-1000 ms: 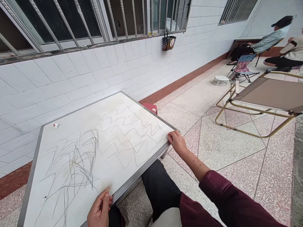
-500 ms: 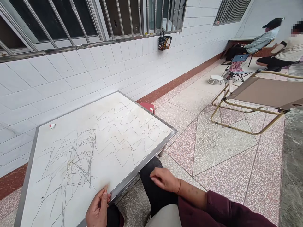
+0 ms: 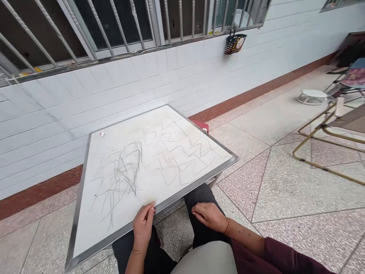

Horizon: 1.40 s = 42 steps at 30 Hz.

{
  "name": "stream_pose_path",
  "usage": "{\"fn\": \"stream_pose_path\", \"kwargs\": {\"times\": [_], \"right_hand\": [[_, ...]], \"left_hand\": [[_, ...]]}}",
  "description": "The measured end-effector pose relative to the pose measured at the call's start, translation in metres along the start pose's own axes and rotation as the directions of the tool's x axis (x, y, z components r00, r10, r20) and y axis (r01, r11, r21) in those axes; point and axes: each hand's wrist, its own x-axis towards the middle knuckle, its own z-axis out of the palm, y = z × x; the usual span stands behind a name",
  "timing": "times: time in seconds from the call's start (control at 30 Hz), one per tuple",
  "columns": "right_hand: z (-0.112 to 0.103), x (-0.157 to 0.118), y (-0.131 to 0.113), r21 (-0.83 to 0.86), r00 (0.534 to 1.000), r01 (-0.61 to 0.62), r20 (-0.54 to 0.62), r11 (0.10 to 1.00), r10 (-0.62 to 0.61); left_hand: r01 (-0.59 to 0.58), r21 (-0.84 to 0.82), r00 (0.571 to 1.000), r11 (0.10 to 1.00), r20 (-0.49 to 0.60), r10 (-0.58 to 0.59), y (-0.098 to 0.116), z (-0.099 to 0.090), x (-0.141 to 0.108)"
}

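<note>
"Where is the table?"
"In front of my camera: a white table [image 3: 88,233] with a grey metal rim, dense scribbles [image 3: 127,169] on its left half, zigzag lines [image 3: 179,173] on its right."

"And the hands?"
"My left hand [image 3: 143,227] is at the near edge, thumb and forefinger pinched together; I cannot tell whether they grip anything. My right hand [image 3: 209,215] rests on the right thigh [image 3: 200,195], loosely curled; whether it holds something is hidden."

"What is around, or in the way?"
"A small white-and-red object [image 3: 102,134] sits by the far left corner. A tiled wall [image 3: 159,78] blocks the far side, with a basket [image 3: 234,43] hanging from the window bars. A red stool [image 3: 202,126] peeks past the right edge. Well beyond the near right corner stand a folding chair [image 3: 349,121] and a low white stool [image 3: 313,95]."
</note>
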Motion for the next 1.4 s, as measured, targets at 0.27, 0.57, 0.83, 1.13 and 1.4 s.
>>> {"fn": "stream_pose_path", "kwargs": {"times": [0.27,0.57,0.83,1.13,1.4], "right_hand": [[0.000,-0.005,-0.003,0.004,1.000,0.023,0.005,1.000,-0.023],[0.005,-0.008,-0.002,0.046,0.999,0.024,-0.022,0.999,-0.023],[0.005,-0.006,-0.004,0.067,0.998,0.031,-0.063,0.997,-0.026],[0.005,-0.007,-0.003,0.067,0.997,0.035,-0.068,0.997,-0.031],[0.008,-0.009,0.000,0.050,0.998,0.043,-0.050,0.998,-0.040]], "left_hand": [[-0.062,0.052,0.998,0.997,0.003,0.062,0.004,0.000,-0.010],[-0.089,0.076,0.996,0.993,0.008,0.088,0.004,0.000,-0.014],[-0.110,0.084,0.994,0.990,0.012,0.109,0.003,0.001,-0.014],[-0.093,0.087,0.996,0.992,-0.005,0.093,0.004,0.000,-0.014],[-0.033,0.087,0.991,0.996,-0.124,0.043,0.008,-0.010,-0.011]]}}
